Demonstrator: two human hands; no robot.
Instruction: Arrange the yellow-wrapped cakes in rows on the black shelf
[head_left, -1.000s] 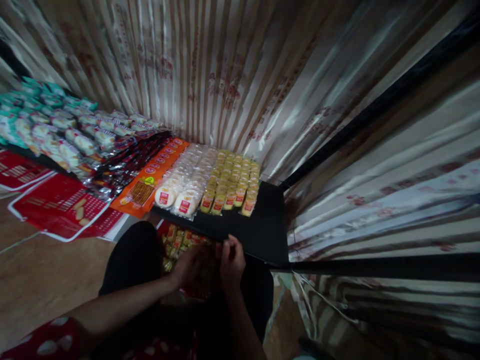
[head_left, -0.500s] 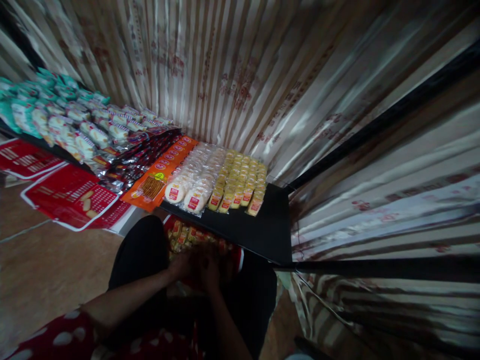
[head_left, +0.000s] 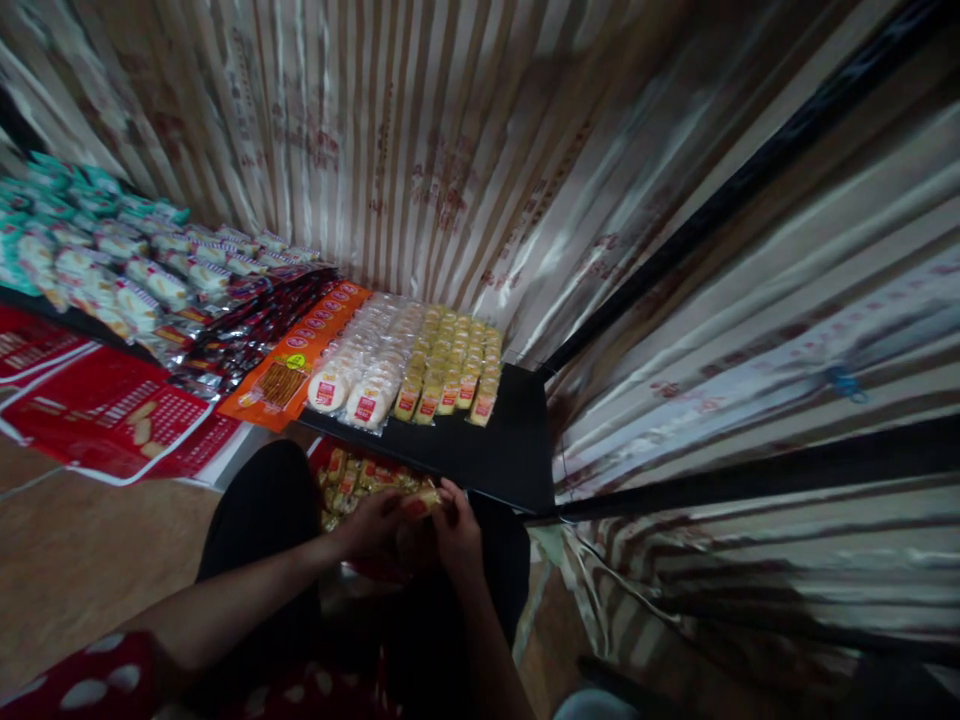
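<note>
My left hand (head_left: 369, 525) and my right hand (head_left: 456, 530) meet low in the view, both with fingers curled around a small yellow snack packet (head_left: 420, 502). They hover over a red box (head_left: 352, 480) of similar yellow packets that sits on my dark lap. Just beyond lies a black shelf (head_left: 495, 450) with rows of yellow packets (head_left: 454, 360) and round white packets (head_left: 360, 365) laid out side by side.
An orange snack pack (head_left: 296, 360), dark red packets (head_left: 247, 320) and white-green packets (head_left: 97, 250) continue to the left along the shelf. Red printed boxes (head_left: 105, 410) lie below. Striped shiny curtains (head_left: 525, 150) hang behind and to the right. Wooden floor (head_left: 75, 560) shows at left.
Both hands dipped into the red box and have come up again, now holding a yellow packet between them. The view shifted slightly.
</note>
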